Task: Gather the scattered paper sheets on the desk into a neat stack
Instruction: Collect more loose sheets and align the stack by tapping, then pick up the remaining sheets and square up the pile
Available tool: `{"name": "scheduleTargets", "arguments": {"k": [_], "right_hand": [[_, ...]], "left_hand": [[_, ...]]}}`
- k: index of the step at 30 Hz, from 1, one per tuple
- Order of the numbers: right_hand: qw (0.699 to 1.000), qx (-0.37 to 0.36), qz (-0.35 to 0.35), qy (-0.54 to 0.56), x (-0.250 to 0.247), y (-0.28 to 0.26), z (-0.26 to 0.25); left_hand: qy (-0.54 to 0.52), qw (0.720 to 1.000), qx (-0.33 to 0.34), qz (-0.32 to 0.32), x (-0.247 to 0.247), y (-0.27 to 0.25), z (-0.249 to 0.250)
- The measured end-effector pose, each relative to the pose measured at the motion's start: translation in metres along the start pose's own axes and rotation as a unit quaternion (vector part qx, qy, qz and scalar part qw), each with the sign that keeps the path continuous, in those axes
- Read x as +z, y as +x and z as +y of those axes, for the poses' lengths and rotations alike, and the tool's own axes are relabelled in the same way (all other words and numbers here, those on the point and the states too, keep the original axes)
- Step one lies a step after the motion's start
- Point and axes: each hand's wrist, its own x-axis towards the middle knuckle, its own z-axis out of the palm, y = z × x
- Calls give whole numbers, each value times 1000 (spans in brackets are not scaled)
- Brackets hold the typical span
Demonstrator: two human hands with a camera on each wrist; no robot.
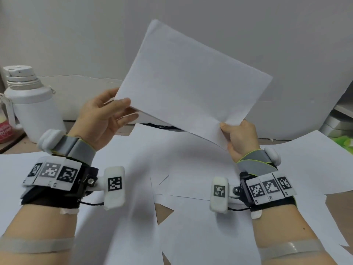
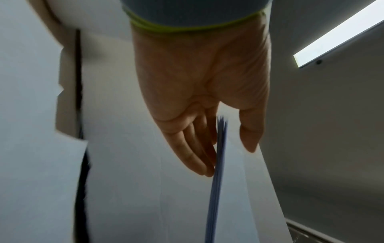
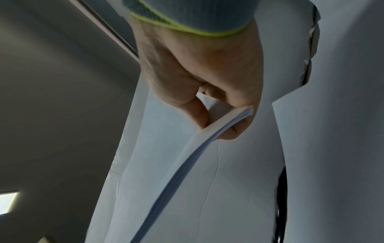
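A thin stack of white paper sheets (image 1: 191,79) is tilted up in the air above the desk. My left hand (image 1: 122,109) holds its lower left corner, thumb on the front and fingers behind. My right hand (image 1: 226,131) pinches the lower right corner. The left wrist view shows the stack's edge (image 2: 218,180) running along the left hand's fingers (image 2: 199,156). In the right wrist view the stack's edge (image 3: 207,136) bends between thumb and forefinger of the right hand (image 3: 220,128). Several loose sheets (image 1: 181,155) lie overlapping on the brown desk (image 1: 162,211), one far right (image 1: 305,165).
A white bottle (image 1: 32,104) stands at the back left with a pink item (image 1: 5,131) beside it. Grey boxes (image 1: 336,123) and a green item (image 1: 345,140) sit at the right edge. A dark cable (image 1: 162,127) runs along the white back wall.
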Motion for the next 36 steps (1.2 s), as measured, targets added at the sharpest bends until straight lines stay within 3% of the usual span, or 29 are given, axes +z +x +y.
{"name": "scheduleTargets", "arguments": {"k": [5,8,13,20,25,29,32,36], "right_hand": [[999,12,-19,40,18,-6,6],[998,18,-42,35,35,-13,13],[998,12,-55,2,47,-23,11],[997,44,-57,-29,42,-47,-23],[991,83,-64,-85,1,-73,-57],[981,129,-6,-142,-56,-96,-73],[955,177,34,-235,-102,-114,-73],[896,213,60,-386,-148,-144,-65]], "left_hand": [[-136,987,-80,-35,39,-10,-42],[-137,983,-123,-23,60,-18,-63],[-93,987,-104,84,73,-16,-72],[-32,984,-66,164,95,-23,-54],[-15,985,-86,148,113,-46,-46],[-29,985,-109,133,120,-69,-52],[-18,984,-139,113,126,-85,-59],[24,984,-159,75,142,-108,-69]]}}
